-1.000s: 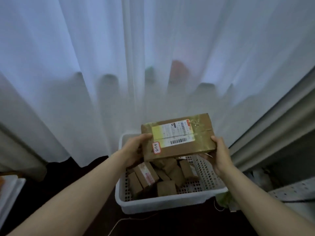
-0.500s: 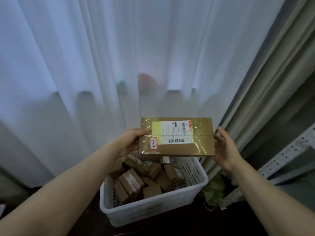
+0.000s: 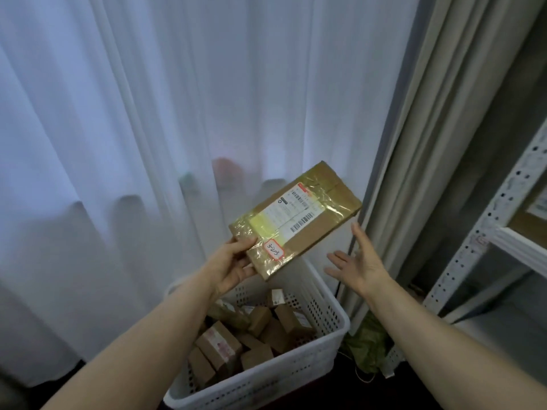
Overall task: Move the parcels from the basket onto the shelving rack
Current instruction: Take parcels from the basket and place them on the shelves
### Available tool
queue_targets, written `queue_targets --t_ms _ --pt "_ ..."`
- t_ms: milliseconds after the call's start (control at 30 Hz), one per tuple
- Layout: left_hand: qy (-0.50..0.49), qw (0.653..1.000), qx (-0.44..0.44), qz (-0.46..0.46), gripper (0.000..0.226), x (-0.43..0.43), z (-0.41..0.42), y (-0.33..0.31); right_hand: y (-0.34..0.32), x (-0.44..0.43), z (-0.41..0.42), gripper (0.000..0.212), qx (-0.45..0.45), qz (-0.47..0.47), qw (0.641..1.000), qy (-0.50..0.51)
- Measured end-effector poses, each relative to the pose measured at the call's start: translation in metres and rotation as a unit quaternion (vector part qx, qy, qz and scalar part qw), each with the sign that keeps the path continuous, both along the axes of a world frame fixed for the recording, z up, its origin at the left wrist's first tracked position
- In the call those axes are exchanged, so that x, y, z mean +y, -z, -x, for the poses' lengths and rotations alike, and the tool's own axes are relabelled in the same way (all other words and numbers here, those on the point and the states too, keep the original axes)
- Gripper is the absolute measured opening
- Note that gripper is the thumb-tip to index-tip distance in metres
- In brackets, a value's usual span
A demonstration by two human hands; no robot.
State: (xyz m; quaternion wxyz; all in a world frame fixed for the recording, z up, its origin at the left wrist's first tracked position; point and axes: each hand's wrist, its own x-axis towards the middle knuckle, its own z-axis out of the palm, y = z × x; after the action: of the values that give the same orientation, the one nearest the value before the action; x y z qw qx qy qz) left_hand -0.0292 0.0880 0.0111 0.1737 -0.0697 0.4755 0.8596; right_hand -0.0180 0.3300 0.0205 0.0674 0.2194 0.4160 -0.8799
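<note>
My left hand point(image 3: 233, 266) grips the lower left corner of a flat brown parcel point(image 3: 296, 220) wrapped in shiny tape, with a white shipping label and a small red-edged sticker. The parcel is tilted, its far end raised to the right. My right hand point(image 3: 358, 264) hovers open just below the parcel's right end, not touching it. Below, a white perforated basket point(image 3: 310, 371) holds several small brown parcels point(image 3: 260, 335). The white metal shelving rack point(image 3: 485, 232) stands at the right edge, with a brown box partly visible on a shelf.
White sheer curtains point(image 3: 177, 113) hang behind the basket, and a heavier beige curtain point(image 3: 438, 143) falls between them and the rack. A crumpled green bag point(image 3: 367, 344) lies on the dark floor beside the basket.
My right hand has let go of the parcel, which the left hand alone now holds, tilted and shifted right toward the rack. The view has turned right, showing more of the rack.
</note>
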Motion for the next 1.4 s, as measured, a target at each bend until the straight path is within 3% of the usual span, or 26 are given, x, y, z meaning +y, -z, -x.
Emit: queue_targets --t_ms 67,133,200,367,500,800,933,1033,1133,1233,1333,1400 --pt "0.009 1.0 0.01 -0.008 0.062 0.009 -0.004 -0.005 -0.003 -0.013 -0.004 0.099 0.03 0.001 0.997 -0.072" --pt "0.018 1.0 0.01 -0.016 0.058 0.016 -0.008 -0.006 -0.008 -0.026 -0.005 0.08 0.066 -0.008 0.992 -0.105" --pt "0.026 0.999 0.01 -0.027 0.052 0.02 -0.012 -0.005 -0.011 -0.031 -0.001 0.059 0.088 -0.034 0.992 -0.081" --pt "0.032 0.999 0.038 0.02 0.027 0.018 -0.015 -0.01 -0.032 -0.02 0.008 0.035 0.113 -0.106 0.986 -0.066" --pt "0.028 0.998 0.058 0.011 0.026 0.015 -0.014 -0.015 -0.044 -0.009 0.011 0.026 0.115 -0.135 0.982 -0.064" --pt "0.067 0.996 0.067 0.007 0.031 0.031 -0.013 -0.022 -0.05 0.013 0.006 0.028 0.137 -0.151 0.977 -0.064" --pt "0.105 0.991 0.071 0.043 0.032 0.043 -0.013 -0.025 -0.052 0.027 0.002 0.043 0.143 -0.162 0.975 -0.06" --pt "0.152 0.976 0.078 0.134 0.062 0.053 -0.007 -0.034 -0.054 0.043 -0.002 0.055 0.137 -0.175 0.974 -0.037" --pt "0.152 0.972 0.077 0.159 0.091 0.075 0.002 -0.051 -0.056 0.064 -0.007 0.069 0.131 -0.178 0.975 -0.019" --pt "0.142 0.974 0.09 0.154 0.083 0.107 0.012 -0.071 -0.06 0.089 -0.016 0.068 0.129 -0.19 0.973 -0.003" --pt "0.181 0.962 0.116 0.17 0.09 0.14 0.021 -0.08 -0.059 0.115 -0.027 0.064 0.121 -0.197 0.973 0.004" --pt "0.206 0.952 0.129 0.184 0.07 0.163 0.024 -0.08 -0.058 0.133 -0.034 0.072 0.113 -0.203 0.973 0.01"
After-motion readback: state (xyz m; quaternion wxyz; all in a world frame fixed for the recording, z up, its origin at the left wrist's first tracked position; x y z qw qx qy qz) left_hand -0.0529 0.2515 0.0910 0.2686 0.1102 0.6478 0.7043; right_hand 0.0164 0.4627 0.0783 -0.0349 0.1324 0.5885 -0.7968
